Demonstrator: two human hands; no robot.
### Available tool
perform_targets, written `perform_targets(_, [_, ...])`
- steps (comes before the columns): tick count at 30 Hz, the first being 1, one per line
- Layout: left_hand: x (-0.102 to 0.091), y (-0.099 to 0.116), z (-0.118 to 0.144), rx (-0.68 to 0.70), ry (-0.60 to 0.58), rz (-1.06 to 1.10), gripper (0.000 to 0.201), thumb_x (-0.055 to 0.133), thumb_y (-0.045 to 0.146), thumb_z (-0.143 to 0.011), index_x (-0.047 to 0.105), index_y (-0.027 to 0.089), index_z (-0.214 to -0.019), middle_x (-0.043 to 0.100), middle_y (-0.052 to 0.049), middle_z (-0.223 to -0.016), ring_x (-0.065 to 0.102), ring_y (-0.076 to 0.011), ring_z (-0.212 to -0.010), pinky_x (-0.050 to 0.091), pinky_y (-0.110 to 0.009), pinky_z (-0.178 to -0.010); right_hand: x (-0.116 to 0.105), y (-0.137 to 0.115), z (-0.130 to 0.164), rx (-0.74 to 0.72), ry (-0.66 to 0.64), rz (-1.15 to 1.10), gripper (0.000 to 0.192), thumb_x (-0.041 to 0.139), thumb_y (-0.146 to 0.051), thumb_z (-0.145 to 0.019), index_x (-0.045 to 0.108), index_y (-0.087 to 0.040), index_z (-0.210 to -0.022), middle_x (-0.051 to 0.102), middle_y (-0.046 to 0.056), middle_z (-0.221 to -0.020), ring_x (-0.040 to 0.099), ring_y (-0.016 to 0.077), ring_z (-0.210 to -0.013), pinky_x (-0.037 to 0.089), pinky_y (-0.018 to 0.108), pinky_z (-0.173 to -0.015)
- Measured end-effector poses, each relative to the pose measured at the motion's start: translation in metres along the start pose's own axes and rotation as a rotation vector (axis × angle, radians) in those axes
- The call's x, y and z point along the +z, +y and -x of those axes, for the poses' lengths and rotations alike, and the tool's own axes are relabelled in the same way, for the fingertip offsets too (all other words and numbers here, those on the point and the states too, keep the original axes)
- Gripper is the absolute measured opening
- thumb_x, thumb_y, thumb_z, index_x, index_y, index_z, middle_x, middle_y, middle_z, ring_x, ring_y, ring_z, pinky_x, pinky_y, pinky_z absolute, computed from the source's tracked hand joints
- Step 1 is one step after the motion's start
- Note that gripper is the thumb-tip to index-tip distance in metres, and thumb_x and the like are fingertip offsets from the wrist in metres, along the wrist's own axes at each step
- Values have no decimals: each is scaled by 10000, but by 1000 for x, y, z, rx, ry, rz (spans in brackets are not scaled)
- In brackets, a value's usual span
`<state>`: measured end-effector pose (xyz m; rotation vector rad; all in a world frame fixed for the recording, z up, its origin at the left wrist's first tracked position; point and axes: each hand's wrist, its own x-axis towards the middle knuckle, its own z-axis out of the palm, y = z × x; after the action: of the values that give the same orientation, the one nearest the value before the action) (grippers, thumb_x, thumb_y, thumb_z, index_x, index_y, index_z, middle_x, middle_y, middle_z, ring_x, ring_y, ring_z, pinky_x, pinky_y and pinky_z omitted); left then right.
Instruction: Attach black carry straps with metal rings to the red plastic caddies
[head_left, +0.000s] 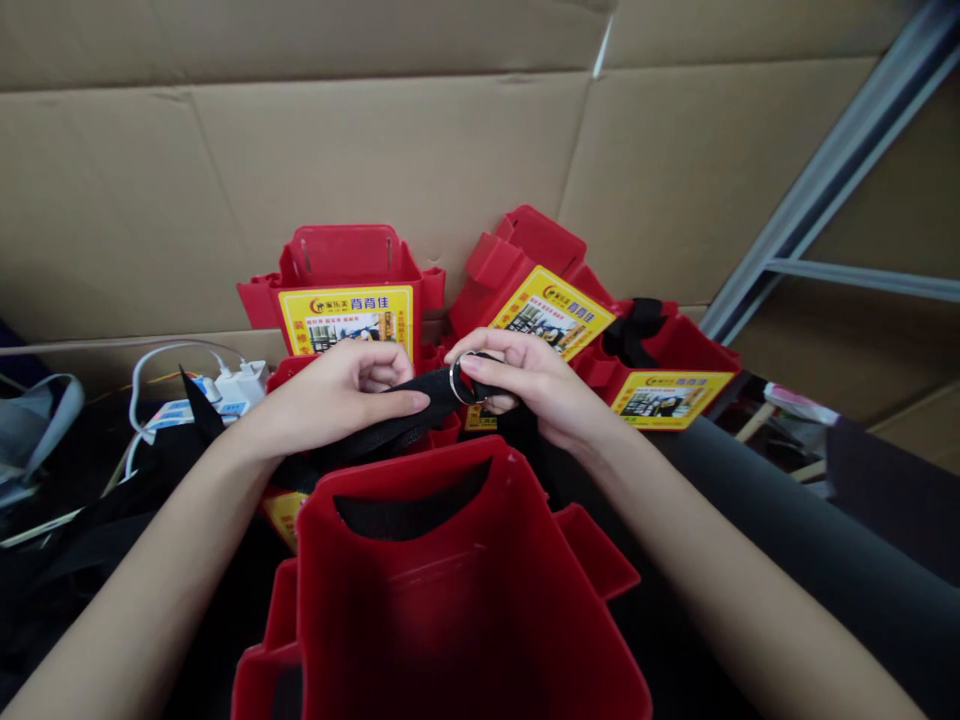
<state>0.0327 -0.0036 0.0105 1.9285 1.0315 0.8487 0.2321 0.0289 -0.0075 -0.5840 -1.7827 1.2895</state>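
Observation:
A black webbing strap stretches between my two hands, above the back edge of an open red plastic tool holder. My left hand is closed on the strap, thumb lying along its top. At the strap's other end, my right hand pinches a silver metal ring with the webbing at it. More black webbing shows through the curved slot in the holder's back wall. Some fingertips of both hands are hidden behind the strap.
Behind stand more red holders with yellow labels, one tilted and one at right holding black webbing. A white power strip with cables lies left. Cardboard forms the back; a metal frame leans right.

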Motion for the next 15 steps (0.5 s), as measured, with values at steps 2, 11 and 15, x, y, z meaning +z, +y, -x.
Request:
perform_targets(2, [4, 0, -1, 6, -24, 77, 170, 641, 244, -751, 511, 179, -839, 576, 38, -696, 551, -86, -638, 439, -177, -585, 1, 0, 1, 16, -30, 8, 205, 630, -317, -773, 592, -135, -859, 482, -35, -622, 347, 24, -462, 190, 156, -373])
perform_targets(11, [14, -2, -3, 47, 60, 81, 178, 661, 263, -739, 540, 143, -686, 504, 57, -586, 450, -45, -527, 348, -153, -499, 4, -3, 0, -171, 25, 278, 256, 693, -272, -724, 587, -144, -919, 581, 4, -867, 537, 99, -813, 427, 206, -740])
perform_targets(15, [14, -3, -5, 69, 100, 70, 263, 678, 225, -716, 438, 154, -634, 439, 78, -532, 405, -41, -491, 298, -158, -468, 4, -7, 2, -219, 25, 398, 239, 672, -251, -742, 624, -134, -944, 632, 27, -916, 575, 138, -851, 438, 263, -815])
